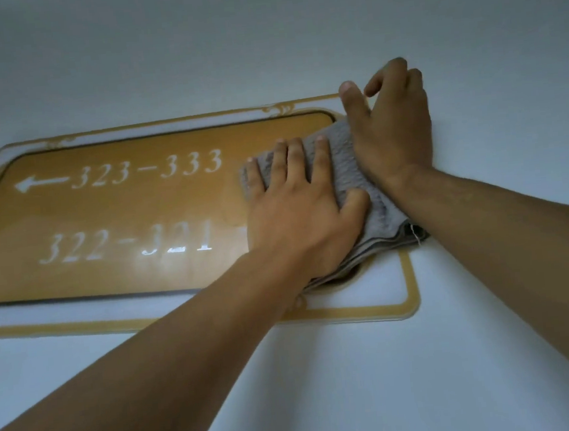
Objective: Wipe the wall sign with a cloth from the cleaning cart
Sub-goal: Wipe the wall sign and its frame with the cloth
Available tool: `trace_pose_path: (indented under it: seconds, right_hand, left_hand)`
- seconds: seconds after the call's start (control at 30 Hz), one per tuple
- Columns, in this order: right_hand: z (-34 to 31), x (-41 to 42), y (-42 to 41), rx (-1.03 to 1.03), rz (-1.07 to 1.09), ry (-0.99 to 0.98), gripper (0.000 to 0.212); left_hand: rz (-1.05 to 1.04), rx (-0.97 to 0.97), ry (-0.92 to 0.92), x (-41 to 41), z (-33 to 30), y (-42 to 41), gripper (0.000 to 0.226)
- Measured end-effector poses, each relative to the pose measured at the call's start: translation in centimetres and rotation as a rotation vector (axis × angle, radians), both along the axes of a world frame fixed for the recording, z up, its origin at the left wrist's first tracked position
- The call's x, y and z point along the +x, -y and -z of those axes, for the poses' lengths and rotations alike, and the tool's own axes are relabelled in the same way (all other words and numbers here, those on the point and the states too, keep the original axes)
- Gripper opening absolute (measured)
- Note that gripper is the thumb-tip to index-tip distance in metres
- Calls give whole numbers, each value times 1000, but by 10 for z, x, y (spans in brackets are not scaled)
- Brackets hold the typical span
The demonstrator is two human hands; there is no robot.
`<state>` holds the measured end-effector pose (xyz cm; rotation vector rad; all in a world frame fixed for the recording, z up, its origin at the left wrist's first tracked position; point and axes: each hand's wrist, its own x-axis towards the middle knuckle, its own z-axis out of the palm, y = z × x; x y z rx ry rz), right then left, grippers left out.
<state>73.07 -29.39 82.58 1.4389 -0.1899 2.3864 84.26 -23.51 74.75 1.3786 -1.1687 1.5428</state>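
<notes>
Left hand [296, 210], fingers straight, presses the grey cloth [349, 182] flat on the wall sign [121, 209], right end; right hand [392, 130] grips the sign's upper right corner, fingers curled.

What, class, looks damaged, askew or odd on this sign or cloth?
Little stands out. The grey cloth has a loose thread at its lower right corner. The sign only looks tilted through the camera angle; its lettering is intact.
</notes>
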Motion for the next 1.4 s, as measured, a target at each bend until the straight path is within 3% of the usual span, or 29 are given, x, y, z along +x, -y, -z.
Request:
trace_pose_path:
  seconds: [0.1, 0.2, 0.3, 0.43, 0.63, 0.77, 0.97, 1.13, 1.27, 1.4]
  right_hand:
    - [5, 4, -14, -208, 520, 38, 43]
    - [9, 4, -24, -361, 783, -301, 56]
    - [13, 4, -27, -277, 697, -443, 49]
    - [17, 7, -28, -63, 610, -387, 34]
    - [25, 24, -49, 272, 360, -293, 47]
    - [64, 40, -42, 230, 664, -325, 57]
    - [63, 42, -27, 204, 707, -487, 77]
    - [66, 42, -24, 194, 753, -524, 87]
    - [70, 41, -21, 206, 737, -540, 92]
    - [85, 40, -22, 227, 791, -525, 89]
  left_hand:
    - [-5, -13, -3, 0, -1, 2, 81]
    - [5, 29, -12, -2, 1, 1, 81]
    - [13, 46, -16, -2, 4, -2, 81]
    - [86, 54, -4, -1, 5, -5, 84]
    - [431, -141, -91, 6, 11, -16, 77]
    - [824, -269, -236, 12, 16, -25, 55]
    - [724, -266, -155, 9, 12, -27, 48]
    - [821, -346, -122, 12, 16, -23, 32]
    - [549, -210, -108, 12, 13, -20, 58]
    - [435, -153, -99, 13, 27, -18, 66]
